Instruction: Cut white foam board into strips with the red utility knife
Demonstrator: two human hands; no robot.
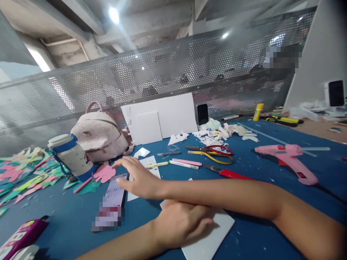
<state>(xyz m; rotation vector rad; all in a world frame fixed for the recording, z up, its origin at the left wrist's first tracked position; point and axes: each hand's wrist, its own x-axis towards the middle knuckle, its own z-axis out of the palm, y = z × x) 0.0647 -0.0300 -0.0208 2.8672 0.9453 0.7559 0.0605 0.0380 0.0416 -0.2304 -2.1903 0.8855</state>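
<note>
Fingers [126, 161] on the right hand [141, 180] are spread wide open and not gripping anything. They hover right over the top end of a phone [116, 193], and I honestly can't tell if they touch it. The phone lies flat on the blue worktop [67, 216], screen up, left of centre and close to the person.

That right arm crosses over the left hand [180, 222], which rests palm down with loosely relaxed fingers on a white sheet [214, 234] at the near edge, pressing on it rather than grabbing it.

Just behind the phone there's a pink paper hand cutout [105, 173], and beside that a white bottle [72, 155] with a blue band and a pale pink backpack [100, 135]. Coloured paper scraps [24, 175] pile up on the far left.

Further right lie some pens [187, 163], scissors [214, 151], a red knife [230, 174] and a pink glue gun [288, 160]. White boards [168, 113] lean against the mesh screen at the back.
</note>
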